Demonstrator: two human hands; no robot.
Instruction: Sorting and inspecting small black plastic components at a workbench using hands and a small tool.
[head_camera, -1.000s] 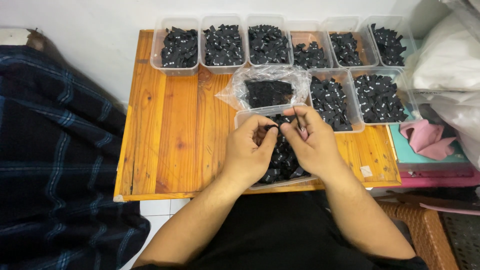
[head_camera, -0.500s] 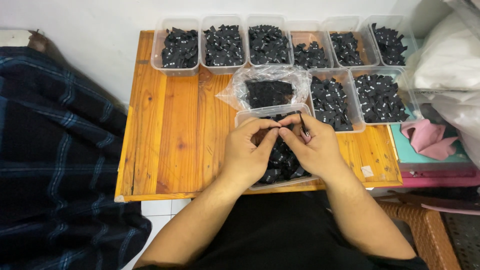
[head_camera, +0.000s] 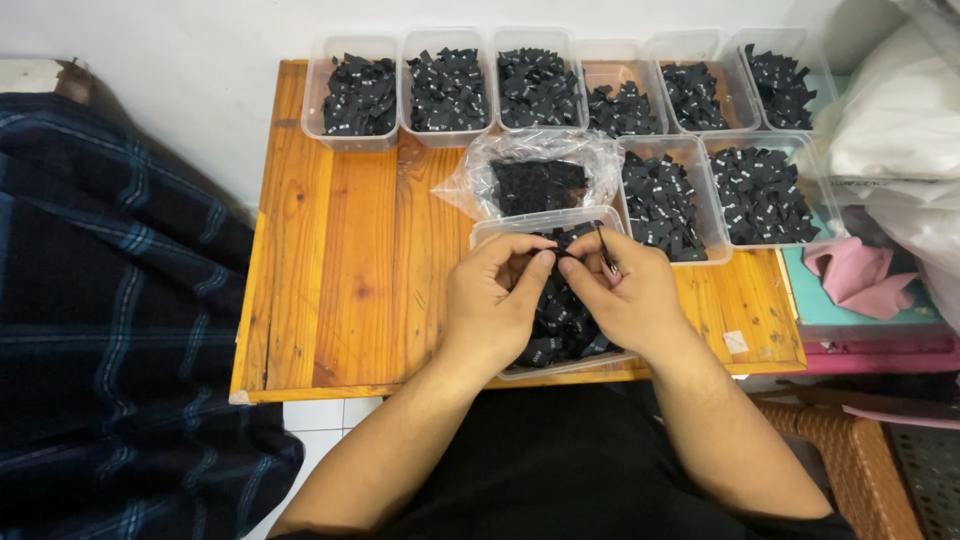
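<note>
My left hand (head_camera: 495, 300) and right hand (head_camera: 625, 295) meet over the clear plastic tub of small black fabric labels (head_camera: 560, 310) at the near edge of the orange wooden table (head_camera: 340, 250). Both pinch one small black label (head_camera: 562, 246) between fingertips; the right also grips thin metal tweezers (head_camera: 606, 256). A clear plastic bag of labels (head_camera: 535, 180) lies just behind the tub.

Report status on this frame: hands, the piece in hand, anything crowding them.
Left hand and right hand pinch one small black piece together. Hands over the near clear tub of black pieces. Plastic bag lies just beyond, not touching.
</note>
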